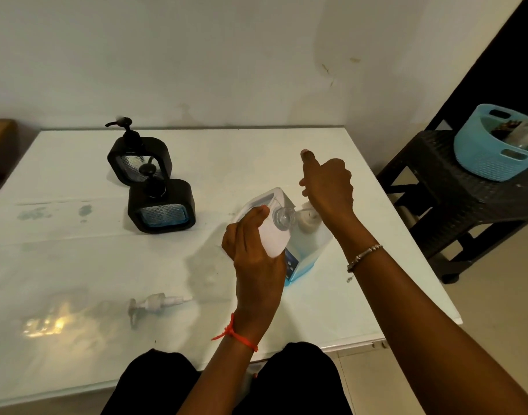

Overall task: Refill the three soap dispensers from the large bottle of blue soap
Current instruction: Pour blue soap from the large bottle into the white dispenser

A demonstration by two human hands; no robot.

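Dispenser [277,235], neck open, is gripped by left hand [253,250] beside the pump [307,220] of the bottle [309,253] standing right of centre on the desk [77,265], right hand [328,187] curled over that pump; advise keeping neck under spout and pressing slowly.

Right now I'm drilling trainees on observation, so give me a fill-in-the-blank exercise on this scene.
___ black dispensers stand upright.
The left hand holds a clear dispenser by the large bottle of ___ soap.
A loose white pump lies on the ___.
Missing: two, blue, table.
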